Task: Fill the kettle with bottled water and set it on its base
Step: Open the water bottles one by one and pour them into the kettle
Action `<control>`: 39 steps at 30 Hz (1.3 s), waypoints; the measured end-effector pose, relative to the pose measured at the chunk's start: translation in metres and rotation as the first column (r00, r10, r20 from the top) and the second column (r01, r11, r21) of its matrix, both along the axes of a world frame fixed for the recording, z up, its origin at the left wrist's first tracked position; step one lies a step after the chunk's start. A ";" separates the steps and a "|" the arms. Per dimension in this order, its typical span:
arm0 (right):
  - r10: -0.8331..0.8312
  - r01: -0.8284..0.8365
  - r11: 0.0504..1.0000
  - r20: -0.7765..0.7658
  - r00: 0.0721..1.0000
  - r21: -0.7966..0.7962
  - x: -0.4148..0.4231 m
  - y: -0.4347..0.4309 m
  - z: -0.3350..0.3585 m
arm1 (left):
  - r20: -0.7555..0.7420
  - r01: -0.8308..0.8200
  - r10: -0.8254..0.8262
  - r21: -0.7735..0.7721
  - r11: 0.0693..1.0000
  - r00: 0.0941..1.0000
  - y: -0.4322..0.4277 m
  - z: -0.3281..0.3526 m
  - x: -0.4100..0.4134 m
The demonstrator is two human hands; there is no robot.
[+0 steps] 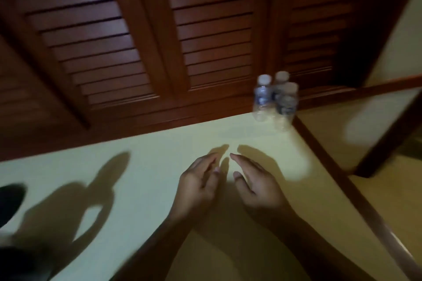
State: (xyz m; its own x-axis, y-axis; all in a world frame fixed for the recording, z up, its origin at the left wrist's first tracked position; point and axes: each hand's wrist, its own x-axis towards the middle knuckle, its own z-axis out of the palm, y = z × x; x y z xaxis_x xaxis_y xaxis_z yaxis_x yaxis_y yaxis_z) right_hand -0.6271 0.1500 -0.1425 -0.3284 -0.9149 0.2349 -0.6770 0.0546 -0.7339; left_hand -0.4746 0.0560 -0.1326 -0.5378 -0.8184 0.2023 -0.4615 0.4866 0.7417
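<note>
Three water bottles (275, 100), capped and upright, stand clustered at the desk (141, 166) corner, at 1 o'clock from two empty, open hands, left (197, 185) and right (257, 183), palms facing.

Dim, warm indoor light, apparently from behind and above. Hard shadows across pale surface (159, 166), bright patch at right. Heavy motion blur, bottles (275, 100) smeared. Louvred doors (205, 29) bent by wide-angle distortion. Corners dark.
</note>
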 end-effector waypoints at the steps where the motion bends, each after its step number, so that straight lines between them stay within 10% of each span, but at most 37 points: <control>1: 0.066 -0.066 0.998 0.000 0.998 -0.007 0.020 -0.003 0.001 | -0.007 -0.028 0.028 -0.020 0.999 1.000 0.004 0.000 0.023; 18: 0.538 -0.529 0.843 0.138 0.832 -0.097 0.326 0.042 -0.011 | -0.123 -0.413 0.402 -0.084 0.907 0.907 0.134 -0.002 0.368; 30: 0.543 -0.563 0.818 -0.165 0.823 -0.117 0.550 -0.014 -0.002 | -0.171 -0.589 0.569 -0.105 0.801 0.804 0.091 -0.010 0.582; 39: 0.546 -0.455 0.838 -0.478 0.688 0.302 0.607 -0.053 -0.022 | -0.277 -0.817 0.789 0.021 0.576 0.549 0.028 0.004 0.646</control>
State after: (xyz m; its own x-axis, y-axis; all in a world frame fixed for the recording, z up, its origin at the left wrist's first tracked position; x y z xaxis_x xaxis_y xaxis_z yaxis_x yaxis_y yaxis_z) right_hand -0.0197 0.0967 -0.1645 0.3229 -0.9435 0.0748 -0.9056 -0.3310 -0.2653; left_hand 0.1717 0.0837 -0.1289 0.4092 -0.8521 0.3263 -0.5206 0.0756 0.8504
